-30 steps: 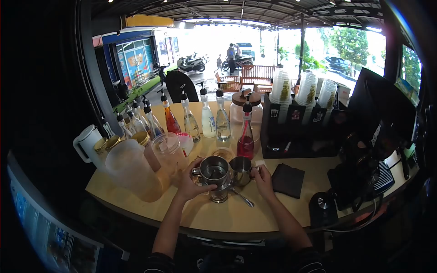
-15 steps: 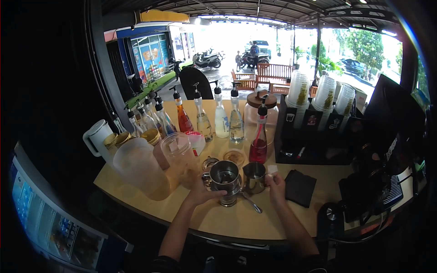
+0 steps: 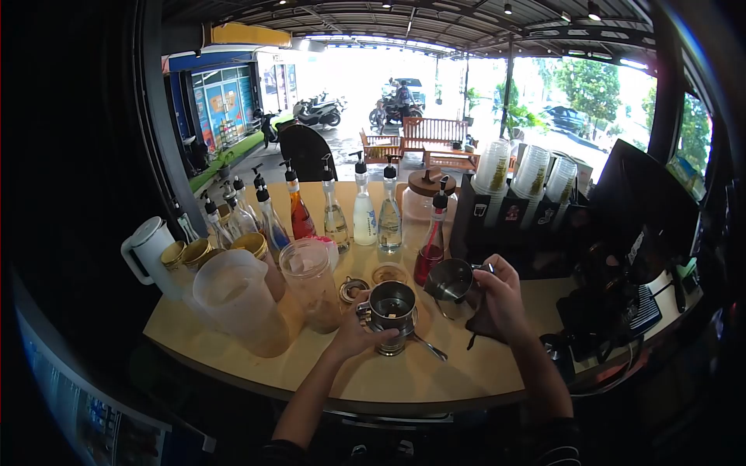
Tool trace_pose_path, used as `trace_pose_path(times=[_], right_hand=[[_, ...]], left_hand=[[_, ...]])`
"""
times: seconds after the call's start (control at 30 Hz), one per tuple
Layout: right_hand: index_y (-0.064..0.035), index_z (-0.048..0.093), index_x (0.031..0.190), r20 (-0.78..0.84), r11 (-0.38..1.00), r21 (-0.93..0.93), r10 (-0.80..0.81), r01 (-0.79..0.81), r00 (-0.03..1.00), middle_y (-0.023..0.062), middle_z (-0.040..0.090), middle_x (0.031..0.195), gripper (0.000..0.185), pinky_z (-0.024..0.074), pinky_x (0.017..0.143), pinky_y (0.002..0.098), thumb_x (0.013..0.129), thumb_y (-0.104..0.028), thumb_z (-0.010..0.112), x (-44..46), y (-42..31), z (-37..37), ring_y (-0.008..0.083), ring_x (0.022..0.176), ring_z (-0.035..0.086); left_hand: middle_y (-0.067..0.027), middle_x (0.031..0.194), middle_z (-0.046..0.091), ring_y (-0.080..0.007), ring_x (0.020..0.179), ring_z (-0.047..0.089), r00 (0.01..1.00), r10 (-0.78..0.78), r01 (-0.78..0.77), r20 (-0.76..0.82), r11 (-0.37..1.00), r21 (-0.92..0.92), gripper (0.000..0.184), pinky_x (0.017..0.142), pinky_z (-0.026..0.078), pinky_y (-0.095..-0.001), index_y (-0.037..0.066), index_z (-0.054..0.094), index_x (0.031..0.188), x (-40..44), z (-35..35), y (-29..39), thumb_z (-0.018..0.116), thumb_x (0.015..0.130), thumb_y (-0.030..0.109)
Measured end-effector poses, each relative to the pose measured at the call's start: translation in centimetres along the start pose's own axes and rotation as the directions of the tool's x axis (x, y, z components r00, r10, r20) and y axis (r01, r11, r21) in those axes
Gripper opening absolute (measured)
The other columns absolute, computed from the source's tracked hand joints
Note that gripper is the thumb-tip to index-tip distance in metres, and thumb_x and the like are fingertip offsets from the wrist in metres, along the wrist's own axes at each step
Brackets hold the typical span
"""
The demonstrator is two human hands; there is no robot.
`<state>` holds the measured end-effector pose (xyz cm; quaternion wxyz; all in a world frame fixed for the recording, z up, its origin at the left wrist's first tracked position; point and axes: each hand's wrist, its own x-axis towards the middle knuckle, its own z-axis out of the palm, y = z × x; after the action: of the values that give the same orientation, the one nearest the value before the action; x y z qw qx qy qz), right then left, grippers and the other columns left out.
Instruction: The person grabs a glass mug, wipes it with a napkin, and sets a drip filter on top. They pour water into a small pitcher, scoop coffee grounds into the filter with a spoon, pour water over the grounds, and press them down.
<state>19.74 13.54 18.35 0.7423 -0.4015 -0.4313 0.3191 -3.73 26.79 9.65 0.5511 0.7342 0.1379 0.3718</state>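
My left hand (image 3: 359, 337) is closed around a metal drip coffee filter (image 3: 392, 301), thumb across its front. The filter sits upright on a small glass (image 3: 390, 346), and something small and pale lies inside it. To the right, my right hand (image 3: 503, 301) grips a steel milk pitcher (image 3: 447, 281) by its handle. The pitcher is off the table, tilted toward the filter, its mouth facing me. A spoon (image 3: 431, 347) lies right of the glass. Behind the filter are a small metal lid (image 3: 353, 289) and a round tan disc (image 3: 388, 273).
Pump bottles (image 3: 364, 217) line the back beside a lidded jar (image 3: 430, 198). A frosted jug (image 3: 233, 299) and a clear plastic container (image 3: 307, 279) stand left. Right are a cup holder (image 3: 497, 225) with stacked cups, a dark cloth (image 3: 488, 325) and dark machinery (image 3: 622, 311).
My right hand has lifted the pitcher off the table and tilted it leftward toward the filter. My left hand stays on the filter. The camera view has shifted a little.
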Motion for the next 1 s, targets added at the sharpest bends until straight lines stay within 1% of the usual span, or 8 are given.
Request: trace_pose_path(times=[0.17, 0.3, 0.37, 0.57, 0.63, 0.77, 0.87, 1.0], right_hand=[[-0.0067, 0.048, 0.077, 0.052, 0.985, -0.17, 0.024, -0.014, 0.998, -0.0012, 0.055, 0.072, 0.017, 0.0421, 0.06, 0.0192, 0.079, 0.001, 0.063, 0.9, -2.4, 2.1, 0.0032, 0.066, 0.052], [-0.0057, 0.048, 0.076, 0.045, 0.97, -0.231, 0.088, -0.076, 0.995, -0.0029, 0.052, 0.069, 0.018, 0.0426, 0.057, 0.0182, 0.078, 0.0, 0.065, 1.0, -4.2, 4.5, 0.0016, 0.064, 0.05], [-0.0054, 0.048, 0.077, 0.025, 0.971, -0.229, 0.076, -0.068, 0.997, -0.0043, 0.049, 0.067, 0.018, 0.0415, 0.056, 0.0169, 0.078, -0.001, 0.066, 1.5, -4.1, 4.9, 0.0007, 0.063, 0.049], [-0.0056, 0.048, 0.077, 0.117, 0.935, -0.354, 0.082, -0.036, 0.99, -0.006, 0.049, 0.066, 0.02, 0.0374, 0.051, 0.0157, 0.076, -0.001, 0.068, 2.7, -4.0, 5.0, -0.0019, 0.06, 0.045], [-0.0054, 0.048, 0.083, 0.158, 0.906, -0.422, 0.072, 0.001, 0.985, -0.0016, 0.056, 0.072, 0.02, 0.0441, 0.055, 0.0162, 0.078, 0.002, 0.066, 2.9, -3.7, 5.0, 0.0009, 0.065, 0.054], [-0.0054, 0.048, 0.082, 0.166, 0.912, -0.41, 0.101, -0.025, 0.981, -0.0031, 0.054, 0.072, 0.02, 0.044, 0.055, 0.0162, 0.078, 0.001, 0.067, 3.5, -3.3, 5.2, -0.0002, 0.065, 0.052], [-0.0049, 0.047, 0.077, 0.183, 0.916, -0.401, 0.081, 0.0, 0.98, -0.0045, 0.052, 0.07, 0.021, 0.0363, 0.051, 0.0145, 0.077, -0.001, 0.068, 3.8, -3.1, 5.5, -0.0029, 0.062, 0.046], [-0.004, 0.046, 0.078, 0.207, 0.917, -0.399, 0.096, -0.005, 0.974, -0.0006, 0.057, 0.075, 0.021, 0.0445, 0.056, 0.0154, 0.077, 0.002, 0.067, 3.7, -3.7, 6.2, 0.0002, 0.068, 0.054]], left_hand=[[-0.0104, 0.114, 0.058, -0.0186, 0.108, 0.057, 0.999, -0.026, 0.027, -0.019, 0.998, 0.063, 0.078, 0.094, 0.046, -0.0338, 0.005, 0.041, 0.122, -0.3, -0.1, 0.4, 0.085, 0.061, 0.023], [-0.0107, 0.113, 0.058, -0.0193, 0.106, 0.058, 0.999, -0.023, 0.024, -0.029, 0.999, 0.041, 0.078, 0.093, 0.046, -0.0345, 0.005, 0.041, 0.123, -0.3, 0.1, 0.3, 0.085, 0.061, 0.026], [-0.0111, 0.113, 0.058, -0.0202, 0.106, 0.058, 0.998, 0.046, -0.044, -0.043, 0.998, 0.04, 0.079, 0.093, 0.046, -0.0344, 0.006, 0.041, 0.123, -0.2, 0.1, -0.3, 0.085, 0.061, 0.026], [-0.0115, 0.115, 0.057, -0.0212, 0.108, 0.057, 0.999, 0.009, -0.008, -0.04, 0.999, 0.036, 0.078, 0.094, 0.045, -0.0341, 0.006, 0.041, 0.124, -0.3, 0.0, -1.0, 0.085, 0.062, 0.026], [-0.0116, 0.115, 0.057, -0.0214, 0.108, 0.057, 0.999, 0.0, 0.001, -0.034, 1.0, 0.029, 0.078, 0.094, 0.045, -0.0344, 0.006, 0.041, 0.124, -0.4, 0.0, -0.9, 0.085, 0.062, 0.026], [-0.0119, 0.115, 0.056, -0.0219, 0.109, 0.056, 0.999, 0.022, -0.021, -0.03, 0.999, 0.031, 0.079, 0.095, 0.044, -0.0352, 0.004, 0.041, 0.124, -0.2, 0.0, -0.7, 0.084, 0.062, 0.027], [-0.0122, 0.115, 0.056, -0.0222, 0.11, 0.056, 0.999, 0.028, -0.026, -0.031, 0.998, 0.06, 0.079, 0.096, 0.044, -0.0358, 0.003, 0.042, 0.124, -0.1, 0.0, -0.5, 0.085, 0.062, 0.027], [-0.0118, 0.115, 0.056, -0.022, 0.109, 0.056, 0.998, 0.016, -0.012, -0.054, 0.998, 0.057, 0.079, 0.096, 0.044, -0.0356, 0.003, 0.043, 0.123, -0.2, 0.1, -0.4, 0.085, 0.061, 0.027]])
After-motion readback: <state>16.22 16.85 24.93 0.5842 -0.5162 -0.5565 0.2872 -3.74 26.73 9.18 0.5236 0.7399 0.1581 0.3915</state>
